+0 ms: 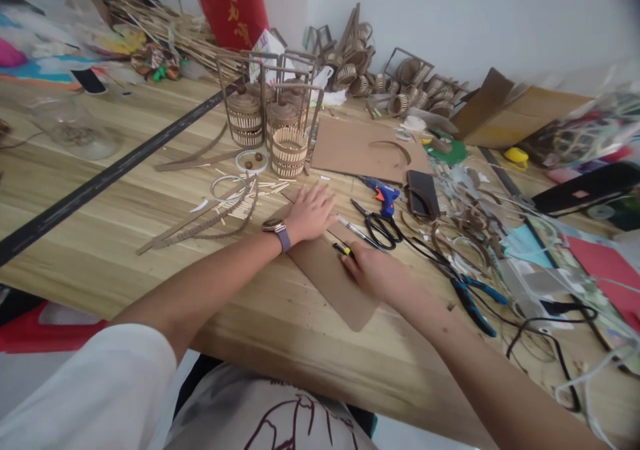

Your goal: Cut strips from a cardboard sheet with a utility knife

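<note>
My left hand [313, 211], with a watch on its wrist, lies flat with fingers spread on a brown cardboard piece [327, 280]. My right hand [377, 271] is closed around a black and yellow-green utility knife [343, 249], held low over the same cardboard. Whether the blade touches the board is too small to tell. A clear-barrelled pen [354, 227] lies just beyond, between my hands. Black-handled scissors [383, 230] and a blue glue gun [384, 195] rest past it.
Small slatted baskets [289, 151] with tall frames stand beyond my left hand, near loose sticks [245, 203]. A larger cardboard sheet [350, 147] lies behind. Right of my hands are a phone [423, 193], pliers [473, 307], cables and scraps. A cardboard box [520, 113] stands farther back.
</note>
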Motion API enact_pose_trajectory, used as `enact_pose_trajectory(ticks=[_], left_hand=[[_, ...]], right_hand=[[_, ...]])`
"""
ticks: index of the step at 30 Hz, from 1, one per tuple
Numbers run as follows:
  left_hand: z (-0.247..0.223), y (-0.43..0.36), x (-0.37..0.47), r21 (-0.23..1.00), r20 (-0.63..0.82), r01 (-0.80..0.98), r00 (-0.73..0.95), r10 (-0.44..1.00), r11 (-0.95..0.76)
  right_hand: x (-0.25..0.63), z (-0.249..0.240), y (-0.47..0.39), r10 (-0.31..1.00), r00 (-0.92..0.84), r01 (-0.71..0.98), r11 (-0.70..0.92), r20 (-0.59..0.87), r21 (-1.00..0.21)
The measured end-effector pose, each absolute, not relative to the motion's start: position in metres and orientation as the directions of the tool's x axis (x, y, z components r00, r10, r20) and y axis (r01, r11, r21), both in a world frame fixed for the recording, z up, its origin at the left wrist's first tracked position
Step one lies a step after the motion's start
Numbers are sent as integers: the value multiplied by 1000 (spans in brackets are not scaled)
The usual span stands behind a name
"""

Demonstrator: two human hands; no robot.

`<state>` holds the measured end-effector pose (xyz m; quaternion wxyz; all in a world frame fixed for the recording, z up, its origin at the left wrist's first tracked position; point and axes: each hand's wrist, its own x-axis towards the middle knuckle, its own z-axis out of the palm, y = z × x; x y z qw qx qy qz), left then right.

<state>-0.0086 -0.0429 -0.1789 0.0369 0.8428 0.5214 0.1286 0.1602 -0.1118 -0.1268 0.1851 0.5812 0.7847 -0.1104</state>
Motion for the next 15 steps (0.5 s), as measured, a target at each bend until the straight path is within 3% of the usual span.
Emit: enact_pose_trajectory(ticks=[9, 15], left_hand=[[-196, -38, -6, 167, 173, 892, 392, 903, -419], [-194, -37, -6, 193, 166, 884, 397, 902, -425]], right_hand=[[160, -129, -109, 840, -207, 947, 300, -501, 113], [162, -137, -107, 851, -231, 933, 332, -471, 142]])
